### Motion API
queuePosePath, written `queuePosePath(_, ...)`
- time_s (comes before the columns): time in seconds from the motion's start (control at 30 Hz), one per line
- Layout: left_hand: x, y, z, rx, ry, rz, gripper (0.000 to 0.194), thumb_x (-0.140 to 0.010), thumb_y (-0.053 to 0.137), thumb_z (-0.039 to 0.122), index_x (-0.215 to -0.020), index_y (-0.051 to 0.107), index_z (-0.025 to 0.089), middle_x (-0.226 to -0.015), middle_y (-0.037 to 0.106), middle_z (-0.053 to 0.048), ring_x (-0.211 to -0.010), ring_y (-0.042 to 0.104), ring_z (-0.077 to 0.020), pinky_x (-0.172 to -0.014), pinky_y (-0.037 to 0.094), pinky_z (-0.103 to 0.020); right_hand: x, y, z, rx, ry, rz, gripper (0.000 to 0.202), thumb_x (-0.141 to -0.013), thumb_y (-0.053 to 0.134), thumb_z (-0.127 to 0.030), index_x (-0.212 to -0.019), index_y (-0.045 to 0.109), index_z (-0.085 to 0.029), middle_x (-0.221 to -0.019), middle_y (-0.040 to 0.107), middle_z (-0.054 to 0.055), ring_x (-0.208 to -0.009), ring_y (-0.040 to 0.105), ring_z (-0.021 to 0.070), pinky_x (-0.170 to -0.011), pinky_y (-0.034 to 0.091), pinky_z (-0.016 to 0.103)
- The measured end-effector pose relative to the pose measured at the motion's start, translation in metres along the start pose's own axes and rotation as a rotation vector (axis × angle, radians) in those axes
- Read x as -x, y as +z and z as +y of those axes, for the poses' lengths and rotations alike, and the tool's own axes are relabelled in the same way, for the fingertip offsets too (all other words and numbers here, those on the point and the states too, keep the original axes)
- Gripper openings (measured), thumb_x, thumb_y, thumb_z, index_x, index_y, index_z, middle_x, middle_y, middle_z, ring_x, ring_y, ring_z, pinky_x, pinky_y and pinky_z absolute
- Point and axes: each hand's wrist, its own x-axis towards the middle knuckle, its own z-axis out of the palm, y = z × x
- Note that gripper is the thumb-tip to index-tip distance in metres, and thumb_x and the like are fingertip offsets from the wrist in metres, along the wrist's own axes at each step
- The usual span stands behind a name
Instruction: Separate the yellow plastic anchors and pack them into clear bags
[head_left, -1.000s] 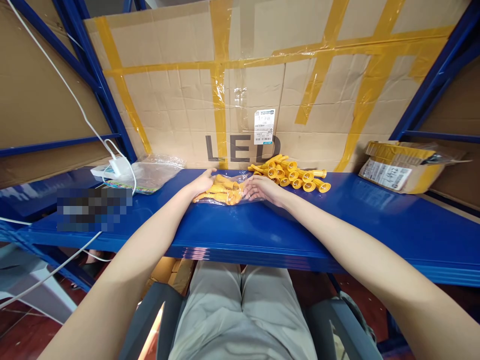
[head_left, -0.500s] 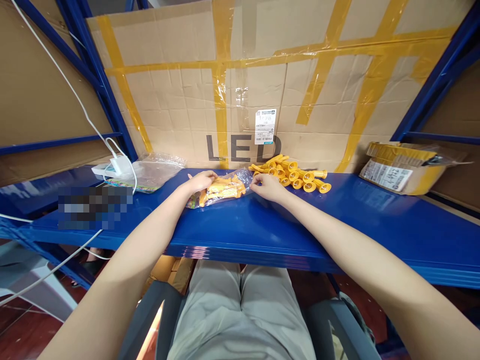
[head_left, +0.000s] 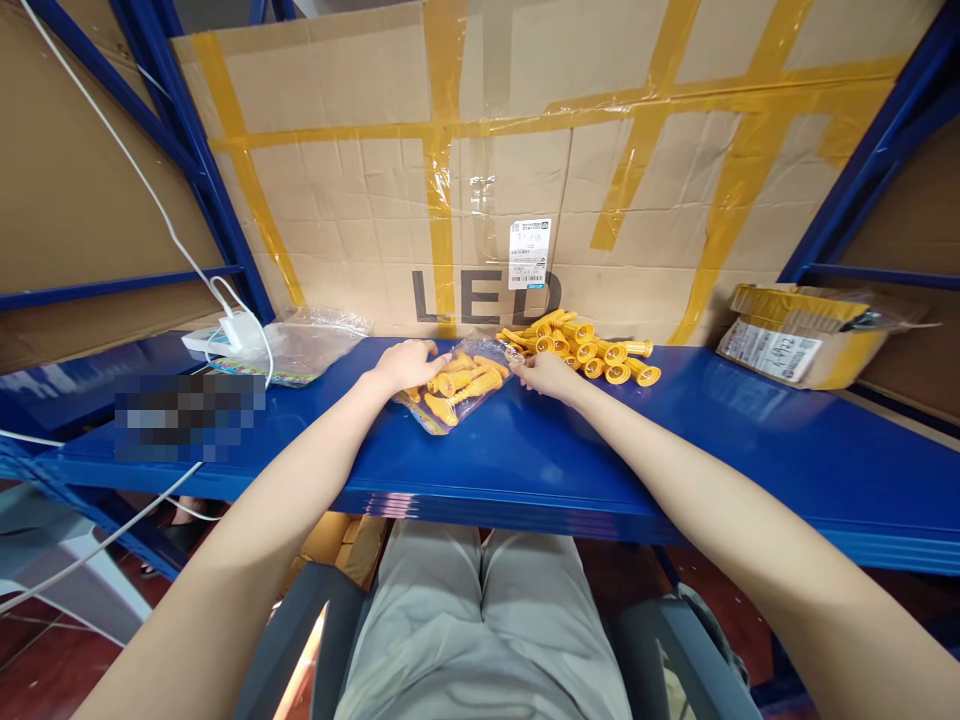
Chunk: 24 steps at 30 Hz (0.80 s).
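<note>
A clear plastic bag [head_left: 444, 421] with several yellow pieces [head_left: 480, 384] inside lies tilted on the blue shelf [head_left: 525, 455]. My left hand [head_left: 405, 366] rests over the bag's left upper side, palm down, with its fingers spread and nothing gripped. The fingertips of my right hand [head_left: 546, 375] are pinched on the bag's right upper edge. Just behind and to the right of that hand is a pile of yellow flared pieces [head_left: 592, 350], lying loose on the shelf.
Behind the shelf stands a large taped cardboard box [head_left: 360, 220]. An open carton [head_left: 795, 345] is at the right. At the left are flat plastic bags [head_left: 319, 340], a white plug [head_left: 240, 330] with cable, and a blurred dark object [head_left: 187, 412].
The bag has turned, its lower corner now pointing towards me, and the yellow pieces in it have spread out. Both hands have moved slightly to the right.
</note>
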Motion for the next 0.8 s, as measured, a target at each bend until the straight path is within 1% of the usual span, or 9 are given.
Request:
queuePosePath(0.07, -0.002, -0.001, -0.002, 0.063, 0.01, 0.063, 0.033, -0.078, 0.056, 0.051, -0.08, 0.068, 0.02, -0.082, 0.07, -0.009, -0.102, 0.061, -0.0316, -0.087, 0.044, -0.031, -0.003, 0.003, 0.005, -0.157, 0.021, -0.028, 0.03, -0.079, 0.061, -0.033, -0.053, 0.058, -0.019, -0.056, 0.057, 0.004, -0.062, 0.055, 0.0166, -0.067, 0.048, 0.032)
queuePosePath(0.13, -0.004, -0.001, -0.005, 0.133, -0.021, 0.096, 0.032, -0.08, 0.055, 0.048, -0.073, 0.067, 0.019, -0.066, 0.067, -0.008, -0.088, 0.065, -0.0295, -0.079, 0.046, -0.031, -0.003, 0.005, 0.005, -0.274, 0.056, -0.039, 0.023, -0.077, 0.064, -0.026, -0.056, 0.06, -0.017, -0.058, 0.06, 0.003, -0.056, 0.052, 0.0125, -0.061, 0.047, 0.027)
queuePosePath(0.23, -0.008, 0.0, -0.01, 0.324, -0.164, 0.021, 0.027, -0.079, 0.057, 0.042, -0.077, 0.067, 0.017, -0.051, 0.061, -0.005, -0.062, 0.064, -0.0245, -0.065, 0.049, -0.032, -0.001, 0.005, 0.001, -0.448, 0.082, -0.055, 0.019, -0.074, 0.062, -0.01, -0.056, 0.061, -0.016, -0.058, 0.063, 0.003, -0.055, 0.054, 0.0102, -0.055, 0.045, 0.021)
queuePosePath(0.33, -0.011, 0.003, -0.015, 0.524, -0.276, -0.099, 0.025, -0.075, 0.061, 0.037, -0.085, 0.066, 0.015, -0.044, 0.055, -0.002, -0.048, 0.059, -0.0209, -0.055, 0.047, -0.032, 0.001, 0.004, -0.003, -0.582, 0.134, -0.068, 0.02, -0.074, 0.056, -0.002, -0.06, 0.061, -0.015, -0.058, 0.064, 0.002, -0.053, 0.058, 0.0096, -0.053, 0.046, 0.02)
queuePosePath(0.43, -0.013, 0.008, -0.016, 0.586, -0.316, -0.119, 0.025, -0.076, 0.063, 0.035, -0.09, 0.065, 0.015, -0.049, 0.056, -0.003, -0.05, 0.058, -0.0192, -0.054, 0.045, -0.03, 0.001, 0.004, -0.006, -0.7, 0.19, -0.076, 0.018, -0.077, 0.052, -0.001, -0.066, 0.061, -0.013, -0.06, 0.064, 0.003, -0.051, 0.06, 0.0099, -0.057, 0.049, 0.023)
queuePosePath(0.53, -0.014, 0.014, -0.015, 0.643, -0.338, -0.081, 0.031, -0.076, 0.065, 0.034, -0.1, 0.06, 0.015, -0.07, 0.064, -0.005, -0.058, 0.059, -0.0159, -0.052, 0.043, -0.026, 0.002, 0.006, -0.008, -0.84, 0.245, -0.069, 0.019, -0.079, 0.05, 0.0, -0.068, 0.058, -0.013, -0.06, 0.062, 0.002, -0.052, 0.06, 0.0091, -0.063, 0.053, 0.024)
queuePosePath(0.6, -0.014, 0.015, -0.015, 0.717, -0.348, -0.104, 0.031, -0.076, 0.066, 0.032, -0.101, 0.057, 0.016, -0.078, 0.065, -0.005, -0.057, 0.057, -0.0123, -0.047, 0.04, -0.022, 0.003, 0.006, -0.009, -0.906, 0.275, -0.067, 0.02, -0.08, 0.05, 0.002, -0.068, 0.055, -0.014, -0.059, 0.061, 0.002, -0.051, 0.059, 0.0085, -0.064, 0.053, 0.023)
queuePosePath(0.7, -0.016, 0.015, -0.016, 0.858, -0.363, -0.2, 0.021, -0.08, 0.064, 0.031, -0.092, 0.057, 0.016, -0.074, 0.065, -0.005, -0.045, 0.049, -0.0075, -0.039, 0.034, -0.019, 0.004, 0.007, -0.012, -0.967, 0.294, -0.108, 0.021, -0.083, 0.046, 0.002, -0.071, 0.053, -0.015, -0.059, 0.062, 0.002, -0.053, 0.06, 0.0097, -0.063, 0.054, 0.025)
queuePosePath(0.8, -0.018, 0.013, -0.019, 0.95, -0.388, -0.293, 0.021, -0.081, 0.061, 0.035, -0.082, 0.058, 0.015, -0.066, 0.065, -0.006, -0.04, 0.047, -0.0085, -0.038, 0.036, -0.021, 0.003, 0.007, -0.011, -0.996, 0.303, -0.138, 0.022, -0.086, 0.041, -0.001, -0.073, 0.052, -0.015, -0.059, 0.062, 0.001, -0.055, 0.062, 0.0109, -0.063, 0.054, 0.025)
